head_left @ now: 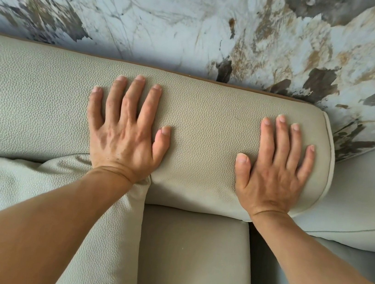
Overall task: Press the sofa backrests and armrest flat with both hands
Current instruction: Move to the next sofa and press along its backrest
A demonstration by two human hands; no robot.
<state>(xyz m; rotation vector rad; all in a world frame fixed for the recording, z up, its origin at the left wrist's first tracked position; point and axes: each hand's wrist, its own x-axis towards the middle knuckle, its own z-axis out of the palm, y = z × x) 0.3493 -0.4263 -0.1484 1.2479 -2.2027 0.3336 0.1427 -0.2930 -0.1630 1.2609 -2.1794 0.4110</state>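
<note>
Backrest (208,125), against the marbled wall (174,19): left hand (124,133) near its middle, right hand (274,168) near its right end, both spread flat, palms down, gripping nothing. Padding probably soft and yielding; pebbled leather likely resists slipping.

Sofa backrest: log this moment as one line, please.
left hand flat, fingers spread | right hand flat near end | both on backrest | wall behind

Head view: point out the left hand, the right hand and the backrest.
left hand (125,133), head view, back of the hand.
right hand (274,171), head view, back of the hand.
backrest (208,125), head view, bare top between hands.
</note>
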